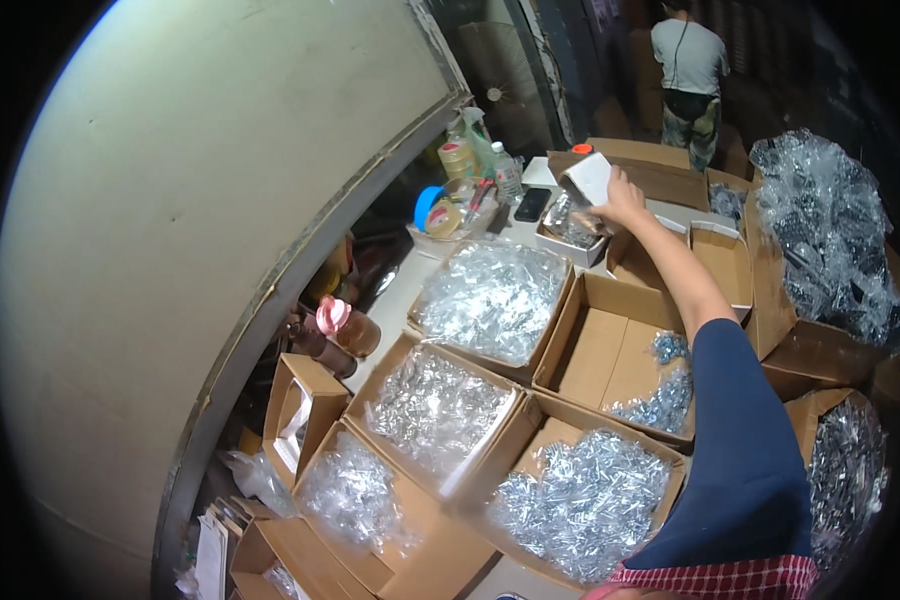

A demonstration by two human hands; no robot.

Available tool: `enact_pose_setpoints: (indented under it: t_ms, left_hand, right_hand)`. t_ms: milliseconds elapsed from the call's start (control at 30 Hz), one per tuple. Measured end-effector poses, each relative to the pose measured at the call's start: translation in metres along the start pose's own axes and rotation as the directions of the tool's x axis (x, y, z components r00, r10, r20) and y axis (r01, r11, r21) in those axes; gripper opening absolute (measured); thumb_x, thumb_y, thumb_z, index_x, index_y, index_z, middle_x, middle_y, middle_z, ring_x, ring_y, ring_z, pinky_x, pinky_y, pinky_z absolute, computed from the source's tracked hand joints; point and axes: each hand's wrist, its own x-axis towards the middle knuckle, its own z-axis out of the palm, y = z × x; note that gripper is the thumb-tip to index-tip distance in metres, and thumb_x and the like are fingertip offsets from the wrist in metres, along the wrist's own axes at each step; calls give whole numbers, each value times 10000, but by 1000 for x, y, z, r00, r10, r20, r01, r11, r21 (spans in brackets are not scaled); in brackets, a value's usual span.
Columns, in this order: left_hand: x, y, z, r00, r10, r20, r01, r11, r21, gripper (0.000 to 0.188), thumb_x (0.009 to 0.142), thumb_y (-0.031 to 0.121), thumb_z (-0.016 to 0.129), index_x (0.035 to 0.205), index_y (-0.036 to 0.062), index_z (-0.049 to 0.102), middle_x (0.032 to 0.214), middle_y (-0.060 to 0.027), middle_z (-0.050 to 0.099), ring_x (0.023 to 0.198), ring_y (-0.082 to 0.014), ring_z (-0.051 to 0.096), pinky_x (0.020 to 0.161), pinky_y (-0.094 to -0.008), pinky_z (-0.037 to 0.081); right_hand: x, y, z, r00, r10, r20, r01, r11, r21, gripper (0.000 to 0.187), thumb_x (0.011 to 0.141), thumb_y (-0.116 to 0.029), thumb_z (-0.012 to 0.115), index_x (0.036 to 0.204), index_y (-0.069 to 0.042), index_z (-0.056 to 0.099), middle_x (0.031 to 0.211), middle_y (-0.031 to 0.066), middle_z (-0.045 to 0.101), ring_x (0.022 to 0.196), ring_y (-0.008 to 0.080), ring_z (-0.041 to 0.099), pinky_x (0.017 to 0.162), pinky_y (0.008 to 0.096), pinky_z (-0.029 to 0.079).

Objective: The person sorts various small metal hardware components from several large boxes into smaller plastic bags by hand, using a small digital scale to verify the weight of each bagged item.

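Observation:
My right hand (622, 203) is closed on a small white box (588, 180) and holds it tilted at the far side of the table. Just below it stands an open white carton (573, 252) with small silver metal parts in it. Between the two, the fingertips and the tilted box's mouth are hard to make out. My right arm, in a dark blue sleeve (735, 430), reaches across an open cardboard box (595, 345) with a few bagged bluish metal pieces in its right side. My left hand is not in view.
Several cardboard boxes of small bagged metal parts stand close together, one heaped (495, 300), another nearer me (585, 500). A phone (532, 205), a bottle (507, 175) and a tape basket (450, 235) sit at the back. Large filled bags (825, 235) rise at right. A person (690, 70) stands beyond.

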Motion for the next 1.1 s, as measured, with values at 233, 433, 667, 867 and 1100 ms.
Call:
enact_pose_setpoints:
  t_ms: [233, 433, 667, 867, 1100]
  left_hand:
    - [0, 0, -5, 998, 32, 50, -34, 999, 32, 618, 777, 54, 589, 1347, -73, 386, 1284, -309, 475, 1216, -443, 436, 1062, -480, 325]
    - [-1, -7, -5, 999, -9, 46, 5, 997, 76, 612, 780, 51, 587, 1348, -65, 392, 1289, -299, 478, 1215, -446, 434, 1058, -486, 328]
    - [-13, -37, 9, 1000, 16, -13, -18, 992, -123, 650, 767, 44, 607, 1371, -45, 383, 1307, -283, 476, 1252, -431, 401, 1094, -474, 280]
    - [-32, -48, 1, 994, -103, 37, 108, 976, -188, 631, 767, 93, 651, 1333, -23, 399, 1358, -229, 392, 1234, -415, 399, 1062, -460, 325]
    - [-20, -95, 27, 984, -59, 166, 116, 925, -362, 477, 783, 51, 666, 1225, 17, 491, 1209, -179, 495, 1156, -355, 473, 1017, -415, 385]
  right_hand:
    - [6, -19, 2, 972, -231, 45, 235, 960, -155, 1069, 565, -321, 872, 1359, 80, 280, 1211, 268, 518, 1093, 417, 556, 890, 445, 496]
    - [-7, -16, -12, 851, -524, -16, 490, 805, -335, 1021, 559, -275, 890, 1328, 50, 302, 1236, 223, 496, 1110, 397, 547, 904, 500, 474]
    - [9, -1, -69, 915, -385, -116, 360, 913, -192, 1039, 577, -279, 869, 1358, 29, 256, 1235, 248, 475, 1123, 416, 524, 931, 486, 459]
    - [-24, 15, -99, 983, -28, -184, 137, 775, 617, 652, 681, -327, 794, 1154, -11, 476, 1036, 136, 602, 986, 283, 601, 832, 395, 496]
    - [-215, -32, -213, 856, -263, 446, -332, 383, 862, 339, 806, -266, 635, 1084, -92, 551, 963, 7, 567, 884, 125, 551, 746, 246, 442]
